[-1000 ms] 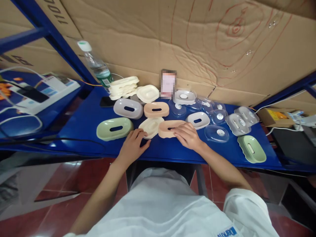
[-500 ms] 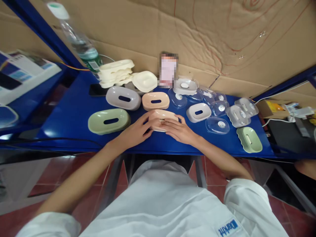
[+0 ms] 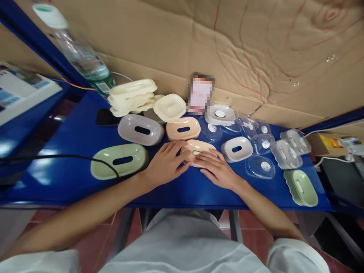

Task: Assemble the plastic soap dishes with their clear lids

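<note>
A peach oval soap dish (image 3: 203, 145) sits low over the blue table, with a small cream piece (image 3: 196, 152) in its middle slot. My left hand (image 3: 167, 162) grips its left end, fingers curled over the rim. On the other side, my right hand (image 3: 221, 169) holds the right end, its fingers lying across the top near the cream piece. The hands partly hide the dish's front and ends. Just behind it stands another peach dish (image 3: 196, 124) with an open slot. A pale grey dish (image 3: 247, 146) is right of my hands.
Left of my hands are a green dish (image 3: 104, 163) and a grey dish (image 3: 127, 129). Cream pieces (image 3: 133, 89) are stacked near a bottle (image 3: 82, 60). A phone (image 3: 200, 93) leans on the cardboard. Clear lids (image 3: 253, 167) and a green dish (image 3: 308, 189) lie right. A black cable (image 3: 57, 156) crosses left.
The view has shifted closer, so the table appears larger and lower. Both hands stay on the peach soap dish; my right fingers have shifted slightly, showing more of the cream piece.
</note>
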